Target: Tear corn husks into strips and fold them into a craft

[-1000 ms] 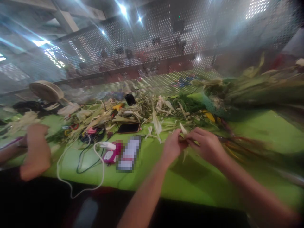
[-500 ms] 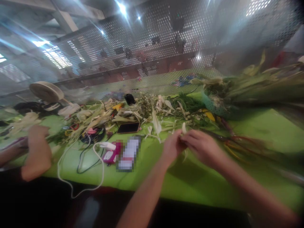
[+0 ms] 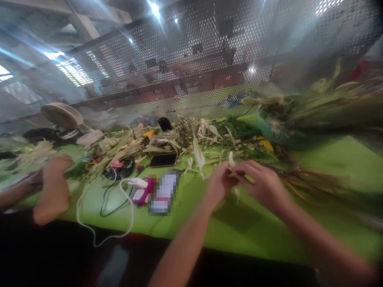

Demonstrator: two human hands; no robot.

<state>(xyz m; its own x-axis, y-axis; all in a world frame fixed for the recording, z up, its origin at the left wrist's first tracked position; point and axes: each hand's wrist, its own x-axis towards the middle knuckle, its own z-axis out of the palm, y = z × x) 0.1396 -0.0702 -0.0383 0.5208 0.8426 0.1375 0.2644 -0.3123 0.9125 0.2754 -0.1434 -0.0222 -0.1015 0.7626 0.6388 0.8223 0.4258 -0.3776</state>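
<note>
Above the green tabletop, my left hand [image 3: 220,182] is closed, pinching a small pale strip of corn husk [image 3: 231,160]. One end of the strip sticks up over the fingers, and another pale bit hangs below them. My right hand [image 3: 263,181] meets it from the right, with thumb and fingertips closed around the same strip. Both sets of fingertips hide the strip's middle. Just beyond the hands lies a loose piece of dried corn husk [image 3: 198,154], part of a long heap of husk scraps [image 3: 176,135].
A phone with a blurred-out screen [image 3: 164,193], a dark phone [image 3: 163,160], a magenta power strip [image 3: 143,192] and a white cable [image 3: 131,215] lie to the left. Scissors [image 3: 296,185] and a green basket of husks [image 3: 271,127] are right. A co-worker's hands [image 3: 58,165] work far left.
The right hand's fingers have spread a little and lifted slightly against the strip, while the left keeps its pinch. The whole view has shifted slightly.
</note>
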